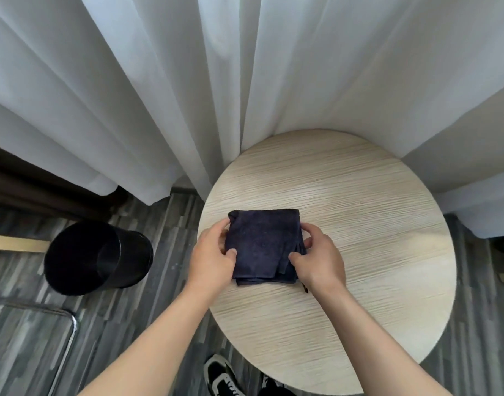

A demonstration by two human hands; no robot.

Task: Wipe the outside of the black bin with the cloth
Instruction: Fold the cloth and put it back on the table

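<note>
A folded dark navy cloth [262,241] lies on the round pale wooden table [359,224]. My left hand [212,255] grips the cloth's left edge, thumb on top. On the right edge, my right hand [319,258] pinches the folded layers. The black bin [96,258] stands on the floor to the left of the table, open top facing up, apart from both hands.
White curtains [188,81] hang behind the table and reach the floor. A chrome-framed piece of furniture [70,324] sits at the lower left. Grey striped flooring [159,252] lies between bin and table. My black-and-white shoes [225,378] show below the table's edge.
</note>
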